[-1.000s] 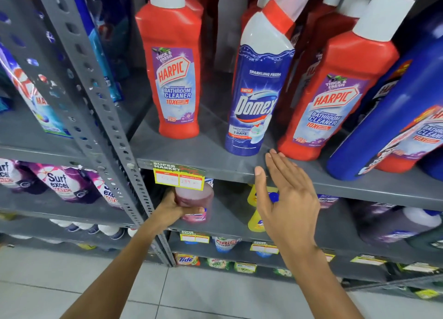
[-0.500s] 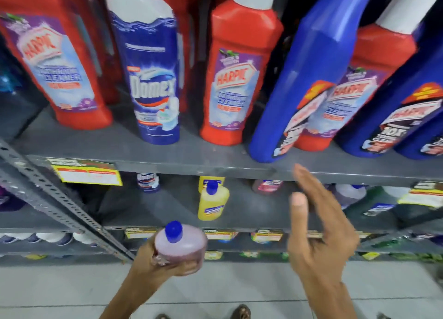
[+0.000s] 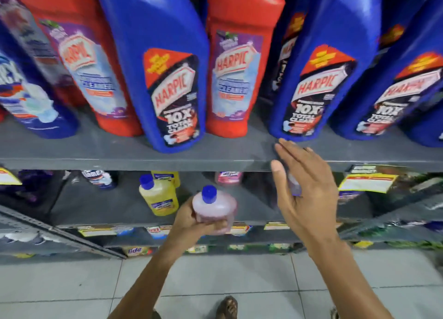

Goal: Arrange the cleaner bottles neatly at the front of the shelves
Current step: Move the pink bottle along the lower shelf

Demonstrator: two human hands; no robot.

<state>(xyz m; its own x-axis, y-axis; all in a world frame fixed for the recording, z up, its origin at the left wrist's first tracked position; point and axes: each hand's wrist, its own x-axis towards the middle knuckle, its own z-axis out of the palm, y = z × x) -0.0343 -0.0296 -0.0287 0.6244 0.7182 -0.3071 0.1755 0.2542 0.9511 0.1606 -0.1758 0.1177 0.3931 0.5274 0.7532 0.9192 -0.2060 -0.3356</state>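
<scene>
Two bare arms and hands, and sandalled feet, seen from above.

Both forearms are bare to the lower edge of the view, with no sleeve, watch, bracelet or ring to see. The left hand (image 3: 191, 220) and the right hand (image 3: 304, 194) wear no gloves, and the nails are short and plain. Below, one foot (image 3: 227, 307) wears a brown sandal with woven straps; the other foot (image 3: 335, 313) shows only at its edge.

You've got "HARPIC" on the red bottle (image 3: 236, 64), "HARPIC 10X TOTAL" on the blue bottle (image 3: 167, 79), and "ide" on a pack (image 3: 139, 251) way down low.
</scene>
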